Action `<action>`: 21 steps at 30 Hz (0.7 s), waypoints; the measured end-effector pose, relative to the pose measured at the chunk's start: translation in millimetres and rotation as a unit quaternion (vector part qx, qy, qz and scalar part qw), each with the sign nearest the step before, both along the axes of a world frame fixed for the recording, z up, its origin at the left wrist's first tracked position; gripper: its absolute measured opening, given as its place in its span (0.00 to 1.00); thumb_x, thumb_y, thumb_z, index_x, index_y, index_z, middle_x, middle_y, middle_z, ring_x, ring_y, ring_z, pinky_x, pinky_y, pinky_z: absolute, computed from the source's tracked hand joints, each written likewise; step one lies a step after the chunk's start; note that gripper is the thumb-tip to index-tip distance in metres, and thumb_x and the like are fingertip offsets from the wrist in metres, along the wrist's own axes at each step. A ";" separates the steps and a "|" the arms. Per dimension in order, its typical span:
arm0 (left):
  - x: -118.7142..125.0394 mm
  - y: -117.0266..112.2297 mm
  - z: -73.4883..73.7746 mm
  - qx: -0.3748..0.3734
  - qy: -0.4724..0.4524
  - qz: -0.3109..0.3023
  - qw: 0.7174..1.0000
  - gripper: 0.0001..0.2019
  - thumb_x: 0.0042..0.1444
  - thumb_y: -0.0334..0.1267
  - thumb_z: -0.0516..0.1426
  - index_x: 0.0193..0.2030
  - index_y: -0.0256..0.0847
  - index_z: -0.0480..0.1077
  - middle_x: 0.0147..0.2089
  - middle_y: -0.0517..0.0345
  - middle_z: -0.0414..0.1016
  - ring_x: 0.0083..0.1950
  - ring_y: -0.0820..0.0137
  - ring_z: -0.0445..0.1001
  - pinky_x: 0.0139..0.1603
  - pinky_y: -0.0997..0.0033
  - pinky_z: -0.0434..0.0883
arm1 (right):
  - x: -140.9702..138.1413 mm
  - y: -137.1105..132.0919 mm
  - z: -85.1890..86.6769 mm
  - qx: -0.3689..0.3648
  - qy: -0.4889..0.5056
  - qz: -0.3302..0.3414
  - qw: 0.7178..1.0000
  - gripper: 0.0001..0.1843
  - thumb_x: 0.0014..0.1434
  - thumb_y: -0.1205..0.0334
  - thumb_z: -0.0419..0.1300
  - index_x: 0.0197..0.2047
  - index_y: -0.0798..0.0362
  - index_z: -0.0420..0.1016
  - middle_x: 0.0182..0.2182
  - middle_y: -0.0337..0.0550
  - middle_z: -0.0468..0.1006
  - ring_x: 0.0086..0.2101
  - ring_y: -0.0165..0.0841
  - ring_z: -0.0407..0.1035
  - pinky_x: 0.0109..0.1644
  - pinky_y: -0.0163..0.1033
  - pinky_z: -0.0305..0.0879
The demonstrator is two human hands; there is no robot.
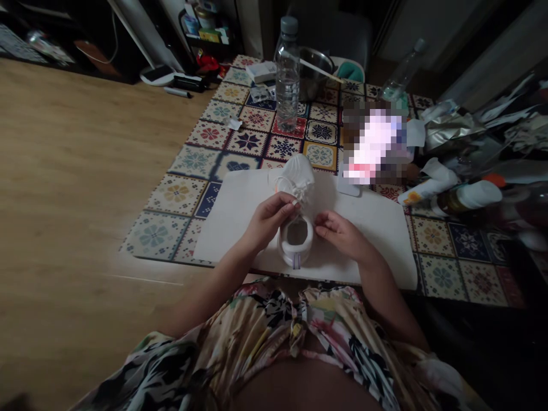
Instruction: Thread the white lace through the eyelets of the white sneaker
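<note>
A white sneaker (pixel 296 251) sits upright on a white sheet (pixel 231 217), heel toward me and toe pointing away. Over its tongue, the thumb and forefinger of my left hand (pixel 269 220) pinch a white shoelace (pixel 295 203). Loose lace lies bunched over the front of the shoe, with a small orange bit at its left side. My right hand (pixel 340 233) is just right of the shoe's opening, fingers curled and thumb against the forefinger. Whether a lace end is between those fingers is too small to make out.
On the patterned tablecloth (pixel 197 162), a clear plastic bottle (pixel 287 85) stands beyond the shoe, before a metal pot (pixel 314 74). A bright blurred-out patch (pixel 374 145) is at right. Tubes, a white-capped bottle (pixel 475 197) and crumpled packaging (pixel 454 128) crowd the right side.
</note>
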State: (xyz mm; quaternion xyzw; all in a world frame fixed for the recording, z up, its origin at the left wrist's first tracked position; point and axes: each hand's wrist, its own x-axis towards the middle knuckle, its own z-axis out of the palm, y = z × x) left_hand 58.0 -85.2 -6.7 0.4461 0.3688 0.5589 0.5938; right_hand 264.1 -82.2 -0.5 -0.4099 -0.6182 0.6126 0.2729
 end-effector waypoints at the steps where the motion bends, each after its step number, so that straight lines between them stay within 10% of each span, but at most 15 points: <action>1: 0.6 -0.4 -0.6 0.008 -0.006 0.006 1.000 0.14 0.53 0.48 0.66 0.33 0.37 0.73 0.30 0.60 0.69 0.29 0.77 0.64 0.30 0.76 0.63 | 2.5 0.7 1.1 -0.008 -0.002 0.005 1.000 0.15 0.56 0.47 0.66 0.34 0.51 0.75 0.25 0.35 0.72 0.27 0.28 0.65 0.32 0.33 0.63; 9: 2.1 1.3 -8.4 0.089 -0.004 0.041 0.995 0.15 0.53 0.49 0.66 0.30 0.39 0.76 0.32 0.57 0.73 0.34 0.73 0.70 0.40 0.71 0.69 | -18.5 14.6 19.6 0.019 0.157 -0.058 0.986 0.15 0.51 0.45 0.70 0.29 0.48 0.78 0.38 0.40 0.81 0.41 0.34 0.74 0.50 0.43 0.69; 21: 3.2 0.5 -7.0 0.140 0.027 0.030 0.989 0.15 0.55 0.50 0.65 0.31 0.38 0.74 0.32 0.55 0.76 0.35 0.72 0.75 0.42 0.70 0.73 | -45.0 12.9 2.6 0.100 0.115 -0.175 0.973 0.09 0.53 0.53 0.70 0.34 0.48 0.80 0.33 0.39 0.82 0.37 0.34 0.75 0.46 0.42 0.73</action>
